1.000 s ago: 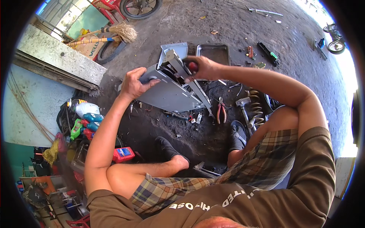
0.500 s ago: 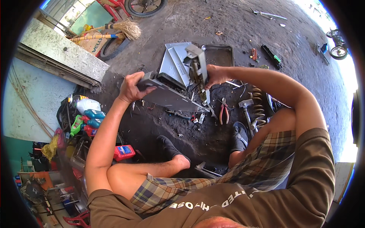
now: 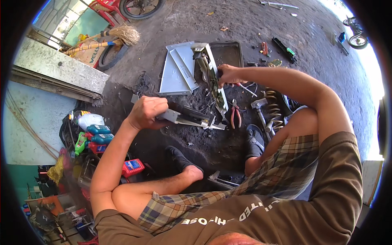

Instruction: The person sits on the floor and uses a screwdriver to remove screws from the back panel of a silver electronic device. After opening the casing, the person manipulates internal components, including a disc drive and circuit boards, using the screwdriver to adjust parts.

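My left hand (image 3: 148, 113) is closed round the end of a grey metal casing piece (image 3: 188, 121), which is now seen nearly edge-on with dark parts along it. My right hand (image 3: 229, 76) grips the side of a long narrow metal frame piece (image 3: 211, 72) with dark, dirty insides. The lower ends of the two pieces come close together; whether they are joined I cannot tell. Behind them a blue-grey sheet-metal panel (image 3: 175, 75) lies on the ground. Near my right hand are a screwdriver (image 3: 247, 90) and red-handled pliers (image 3: 235, 115).
A dark tray (image 3: 241, 53) lies beyond the frame piece. On the right are a hammer (image 3: 260, 107) and a coil spring (image 3: 274, 114). Several bottles (image 3: 98, 130) stand at left, a red bottle (image 3: 132, 166) near my left knee. My feet flank dark, littered ground.
My left hand has come nearer and lower, turning the casing from its broad face to nearly edge-on. The frame piece in my right hand has tilted, and more of the panel behind shows.
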Demonstrator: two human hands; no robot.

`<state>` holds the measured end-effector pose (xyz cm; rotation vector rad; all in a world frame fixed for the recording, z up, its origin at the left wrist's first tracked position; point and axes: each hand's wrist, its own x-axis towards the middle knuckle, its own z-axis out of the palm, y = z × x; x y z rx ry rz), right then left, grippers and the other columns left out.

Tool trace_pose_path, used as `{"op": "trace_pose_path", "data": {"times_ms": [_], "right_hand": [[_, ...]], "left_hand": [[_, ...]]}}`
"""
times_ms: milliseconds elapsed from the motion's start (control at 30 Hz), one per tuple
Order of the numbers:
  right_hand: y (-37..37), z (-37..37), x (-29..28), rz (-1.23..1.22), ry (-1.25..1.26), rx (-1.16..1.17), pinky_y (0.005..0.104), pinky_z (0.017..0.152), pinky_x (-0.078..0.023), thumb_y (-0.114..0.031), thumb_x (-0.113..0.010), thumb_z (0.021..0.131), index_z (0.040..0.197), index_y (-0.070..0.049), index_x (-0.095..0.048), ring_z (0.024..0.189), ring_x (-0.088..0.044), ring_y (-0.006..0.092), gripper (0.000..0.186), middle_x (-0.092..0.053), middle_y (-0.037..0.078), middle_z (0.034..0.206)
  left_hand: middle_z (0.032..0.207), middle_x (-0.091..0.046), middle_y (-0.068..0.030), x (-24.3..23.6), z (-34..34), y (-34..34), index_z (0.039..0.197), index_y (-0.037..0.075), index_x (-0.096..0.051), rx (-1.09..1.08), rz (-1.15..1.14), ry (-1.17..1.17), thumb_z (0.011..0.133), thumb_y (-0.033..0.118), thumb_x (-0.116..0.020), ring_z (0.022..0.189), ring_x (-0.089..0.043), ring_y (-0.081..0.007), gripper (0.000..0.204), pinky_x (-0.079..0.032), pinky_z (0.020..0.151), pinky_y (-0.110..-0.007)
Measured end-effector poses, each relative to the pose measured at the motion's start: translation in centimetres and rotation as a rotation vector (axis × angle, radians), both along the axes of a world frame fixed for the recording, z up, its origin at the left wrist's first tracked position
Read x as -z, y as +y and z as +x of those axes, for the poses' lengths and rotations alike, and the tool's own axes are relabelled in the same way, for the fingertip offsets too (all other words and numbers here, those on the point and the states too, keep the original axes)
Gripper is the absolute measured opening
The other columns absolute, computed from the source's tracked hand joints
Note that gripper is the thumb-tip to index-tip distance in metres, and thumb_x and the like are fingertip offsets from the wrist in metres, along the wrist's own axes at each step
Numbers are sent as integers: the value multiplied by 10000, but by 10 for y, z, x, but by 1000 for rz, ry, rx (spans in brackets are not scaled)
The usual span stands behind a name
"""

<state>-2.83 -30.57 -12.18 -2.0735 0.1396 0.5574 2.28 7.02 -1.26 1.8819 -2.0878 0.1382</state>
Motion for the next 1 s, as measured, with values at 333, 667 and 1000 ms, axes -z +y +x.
{"op": "trace_pose_path", "data": {"times_ms": [333,667,1000], "right_hand": [[-38,1,62,-396,-70,193,461,526,-603,-252,-730,925,1023,55,-755,611,-743,307,323,-767,177,841],[66,-43,5,-14,-9,-464,419,540,-603,-338,-782,962,1235,-48,-756,713,-724,236,399,-744,90,917],[81,8,-51,-218,-691,-136,469,893,-609,-300,-889,849,1667,-100,-401,1036,-763,379,973,-765,214,1114]], "left_hand": [[841,-645,-68,-5,-33,-31,883,87,-581,56,294,-19,650,100,-822,799,-711,-307,335,-591,672,-425],[881,-533,-64,-19,-29,-31,823,78,-538,101,229,-112,611,14,-777,881,-598,-300,326,-475,797,-433],[989,-663,-38,-49,-2,-14,775,102,-616,69,39,-523,777,119,-719,1028,-705,-218,105,-542,930,-394]]}}
